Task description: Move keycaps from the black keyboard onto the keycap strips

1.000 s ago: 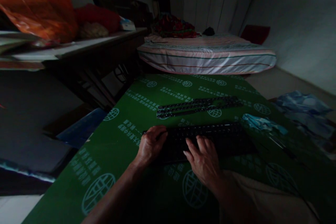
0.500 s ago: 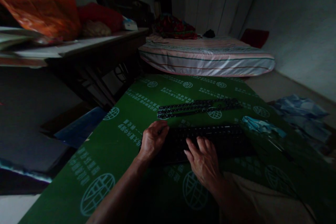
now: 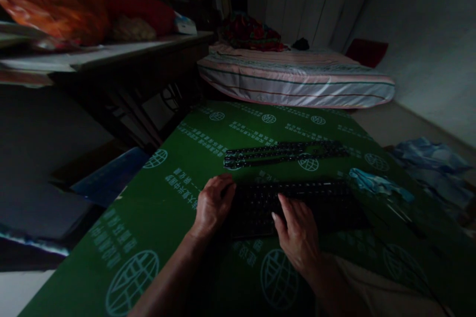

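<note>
A black keyboard [image 3: 334, 208] lies on the green table. My left hand [image 3: 214, 203] is at its left end, fingers curled over the edge and the thumb on the near side; the fingertips are partly hidden. My right hand [image 3: 298, 230] rests on the middle of the keyboard, its fingers stretched forward and close together, the thumb apart. Nothing shows between them. Beyond the keyboard lie several rows of small black pieces that look like loose keycaps [image 3: 256, 159]. Dim light hides the detail of the keys.
Right of the keyboard are a crumpled blue cloth [image 3: 379, 184] and a thin tool with a pale shaft [image 3: 398, 211]. The green table [image 3: 178, 158] reaches toward a bed [image 3: 297, 77]. A side table [image 3: 137, 45] on the left bears an orange bag [image 3: 55, 2].
My right hand has shifted a little to the right over the keyboard, and its fingers have come closer together. My left hand stays at the left end. The whole view has shifted slightly.
</note>
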Demonstrator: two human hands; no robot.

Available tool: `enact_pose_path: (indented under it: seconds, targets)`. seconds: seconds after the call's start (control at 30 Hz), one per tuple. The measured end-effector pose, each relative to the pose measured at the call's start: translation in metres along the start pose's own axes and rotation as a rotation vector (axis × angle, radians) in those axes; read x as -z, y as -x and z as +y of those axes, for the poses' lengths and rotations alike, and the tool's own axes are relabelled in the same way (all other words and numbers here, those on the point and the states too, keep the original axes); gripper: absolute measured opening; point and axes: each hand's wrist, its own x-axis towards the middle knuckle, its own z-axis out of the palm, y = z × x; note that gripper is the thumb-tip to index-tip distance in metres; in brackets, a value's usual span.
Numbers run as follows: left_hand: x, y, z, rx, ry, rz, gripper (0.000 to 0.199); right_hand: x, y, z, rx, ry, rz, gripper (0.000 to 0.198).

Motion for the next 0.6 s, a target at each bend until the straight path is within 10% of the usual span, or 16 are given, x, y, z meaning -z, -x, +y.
enact_pose_path:
  seconds: [0.33,0.6]
  targets:
    - [-0.01,0.011,0.018,-0.332,-0.212,-0.262,0.032,-0.005,0.001,0.0,0.0,-0.03,0.04,0.035]
    - [-0.017,0.02,0.006,-0.339,-0.321,-0.313,0.04,-0.006,0.001,0.001,0.005,-0.046,0.057,0.035]
